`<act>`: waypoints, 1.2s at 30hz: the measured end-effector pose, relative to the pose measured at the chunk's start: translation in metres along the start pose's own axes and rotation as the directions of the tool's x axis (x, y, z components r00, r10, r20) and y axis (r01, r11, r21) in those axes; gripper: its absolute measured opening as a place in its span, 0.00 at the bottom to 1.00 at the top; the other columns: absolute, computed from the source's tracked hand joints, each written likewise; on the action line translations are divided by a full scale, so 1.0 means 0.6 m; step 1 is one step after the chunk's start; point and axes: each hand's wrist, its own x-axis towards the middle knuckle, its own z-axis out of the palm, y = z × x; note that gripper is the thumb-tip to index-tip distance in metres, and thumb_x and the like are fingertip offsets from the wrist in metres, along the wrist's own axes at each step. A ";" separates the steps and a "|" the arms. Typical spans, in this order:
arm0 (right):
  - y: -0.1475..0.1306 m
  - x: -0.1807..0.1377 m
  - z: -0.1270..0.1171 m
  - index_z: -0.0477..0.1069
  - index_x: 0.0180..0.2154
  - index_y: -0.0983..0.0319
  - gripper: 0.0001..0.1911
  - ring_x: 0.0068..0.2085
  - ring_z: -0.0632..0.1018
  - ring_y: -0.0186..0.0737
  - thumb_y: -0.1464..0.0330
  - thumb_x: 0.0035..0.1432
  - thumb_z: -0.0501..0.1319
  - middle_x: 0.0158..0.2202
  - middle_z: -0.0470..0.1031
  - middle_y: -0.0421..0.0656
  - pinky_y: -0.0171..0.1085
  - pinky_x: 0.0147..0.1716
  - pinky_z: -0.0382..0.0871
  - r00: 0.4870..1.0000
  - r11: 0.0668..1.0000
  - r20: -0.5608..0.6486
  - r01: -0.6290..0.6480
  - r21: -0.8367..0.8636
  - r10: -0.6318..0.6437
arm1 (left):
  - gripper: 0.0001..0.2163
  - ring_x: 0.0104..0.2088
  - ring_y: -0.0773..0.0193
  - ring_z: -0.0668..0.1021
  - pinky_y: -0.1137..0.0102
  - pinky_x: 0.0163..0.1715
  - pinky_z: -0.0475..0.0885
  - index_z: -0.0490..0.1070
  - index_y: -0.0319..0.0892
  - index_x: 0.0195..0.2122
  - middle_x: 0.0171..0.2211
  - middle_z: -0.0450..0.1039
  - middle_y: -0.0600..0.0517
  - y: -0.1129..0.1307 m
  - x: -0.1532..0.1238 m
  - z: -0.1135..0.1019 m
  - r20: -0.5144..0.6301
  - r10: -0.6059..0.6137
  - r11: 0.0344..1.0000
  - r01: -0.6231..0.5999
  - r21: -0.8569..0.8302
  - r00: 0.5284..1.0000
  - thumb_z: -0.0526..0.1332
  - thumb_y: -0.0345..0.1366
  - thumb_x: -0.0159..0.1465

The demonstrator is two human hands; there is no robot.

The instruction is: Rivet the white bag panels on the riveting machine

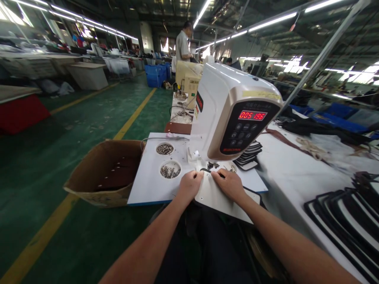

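Observation:
My left hand (190,184) and my right hand (227,183) rest close together on the white machine table (148,185), fingers curled around a small dark strap-like piece (211,171) under the head of a white machine (227,110). Both hands pinch the piece at its ends, just below the machine's metal foot (212,165). The machine's dark panel shows red digits (252,115). Two round recessed cups, the far cup (165,148) and the near cup (170,170), hold several small metal parts to the left of my left hand.
An open cardboard box (103,173) with dark pieces stands left of the table. Stacks of dark flat pieces lie behind the machine (248,154) and at the right (349,213). A person (183,43) stands further along the line. Green floor with yellow lines lies to the left.

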 end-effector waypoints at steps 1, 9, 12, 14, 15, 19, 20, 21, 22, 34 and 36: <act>-0.002 0.005 0.001 0.75 0.29 0.57 0.21 0.35 0.75 0.40 0.51 0.63 0.53 0.31 0.79 0.41 0.35 0.34 0.58 1.000 1.000 0.001 -0.002 0.000 0.002 | 0.20 0.27 0.67 0.67 0.70 0.28 0.56 0.64 0.41 0.21 0.22 0.66 0.55 -0.002 0.007 0.001 -0.010 0.015 1.000 -0.015 0.014 1.000 0.52 0.50 0.62; 0.000 0.022 0.008 0.72 0.24 0.60 0.24 0.31 0.72 0.38 0.51 0.62 0.53 0.27 0.76 0.42 0.35 0.31 0.55 0.999 1.000 0.039 -0.013 0.002 0.013 | 0.20 0.24 0.68 0.62 0.68 0.26 0.52 0.61 0.42 0.18 0.18 0.57 0.57 -0.020 0.031 0.014 -0.022 0.050 0.995 -0.048 0.085 0.998 0.51 0.47 0.63; 0.007 0.017 0.014 0.69 0.23 0.60 0.26 0.30 0.70 0.36 0.51 0.64 0.51 0.25 0.74 0.41 0.35 0.31 0.55 0.998 0.999 0.058 0.003 0.051 -0.006 | 0.19 0.24 0.68 0.63 0.68 0.26 0.52 0.61 0.42 0.17 0.17 0.56 0.57 -0.022 0.036 0.016 0.002 0.034 0.996 -0.034 0.077 0.999 0.52 0.47 0.62; 0.009 0.015 0.018 0.67 0.22 0.61 0.26 0.29 0.68 0.35 0.51 0.64 0.50 0.24 0.72 0.40 0.34 0.30 0.54 0.998 0.997 0.057 -0.008 0.073 0.004 | 0.20 0.23 0.69 0.62 0.69 0.25 0.52 0.61 0.41 0.17 0.17 0.54 0.57 -0.021 0.039 0.014 0.014 0.026 0.997 -0.027 0.072 1.000 0.52 0.48 0.61; 0.008 0.015 0.018 0.66 0.21 0.61 0.26 0.28 0.67 0.35 0.51 0.64 0.51 0.24 0.71 0.40 0.34 0.30 0.54 0.999 0.996 0.053 -0.015 0.085 0.011 | 0.20 0.23 0.69 0.62 0.69 0.25 0.52 0.60 0.41 0.16 0.17 0.53 0.57 -0.020 0.040 0.013 0.015 0.025 0.997 -0.026 0.071 1.000 0.52 0.48 0.61; 0.002 0.007 0.016 0.60 0.19 0.61 0.26 0.27 0.65 0.35 0.51 0.62 0.52 0.20 0.66 0.38 0.35 0.29 0.53 0.999 0.979 0.016 -0.053 0.194 0.051 | 0.19 0.24 0.68 0.64 0.70 0.26 0.55 0.64 0.40 0.18 0.18 0.58 0.57 -0.018 0.019 -0.001 0.009 0.031 0.999 -0.031 0.023 0.999 0.54 0.48 0.60; -0.001 -0.001 0.015 0.60 0.18 0.60 0.27 0.27 0.65 0.35 0.51 0.62 0.51 0.20 0.65 0.38 0.35 0.29 0.54 0.997 0.967 0.002 -0.081 0.242 0.083 | 0.18 0.26 0.68 0.66 0.71 0.26 0.57 0.66 0.40 0.21 0.20 0.62 0.56 -0.019 0.006 -0.007 0.017 0.018 1.000 -0.017 -0.026 1.000 0.54 0.49 0.61; -0.004 -0.014 0.016 0.59 0.18 0.60 0.27 0.27 0.65 0.35 0.50 0.62 0.51 0.20 0.65 0.38 0.35 0.28 0.54 0.991 0.947 -0.011 -0.121 0.298 0.130 | 0.18 0.26 0.67 0.67 0.71 0.27 0.58 0.69 0.40 0.24 0.22 0.65 0.56 -0.021 -0.011 -0.013 0.029 -0.009 0.996 0.011 -0.084 1.000 0.54 0.49 0.61; -0.007 -0.030 0.018 0.59 0.19 0.60 0.27 0.27 0.65 0.36 0.49 0.62 0.50 0.20 0.64 0.38 0.35 0.28 0.55 0.983 0.918 -0.018 -0.166 0.360 0.185 | 0.18 0.27 0.67 0.69 0.72 0.27 0.60 0.70 0.40 0.27 0.24 0.68 0.55 -0.024 -0.030 -0.019 0.046 -0.038 0.989 0.044 -0.140 0.998 0.54 0.51 0.61; -0.015 -0.110 -0.019 0.74 0.44 0.58 0.17 0.46 0.75 0.45 0.55 0.64 0.54 0.43 0.77 0.45 0.40 0.48 0.65 0.990 0.929 0.011 0.126 0.349 -0.139 | 0.16 0.29 0.65 0.69 0.69 0.30 0.58 0.67 0.42 0.27 0.25 0.70 0.54 0.008 -0.093 -0.009 0.219 0.212 0.968 -0.236 0.090 0.952 0.51 0.47 0.65; -0.021 -0.089 -0.025 0.74 0.35 0.57 0.18 0.38 0.75 0.41 0.55 0.66 0.51 0.34 0.77 0.42 0.38 0.40 0.65 0.981 0.943 0.115 0.116 0.313 -0.159 | 0.16 0.30 0.64 0.71 0.70 0.31 0.60 0.69 0.42 0.30 0.28 0.72 0.53 0.009 -0.083 -0.004 0.237 0.211 0.974 -0.226 0.035 0.948 0.50 0.47 0.65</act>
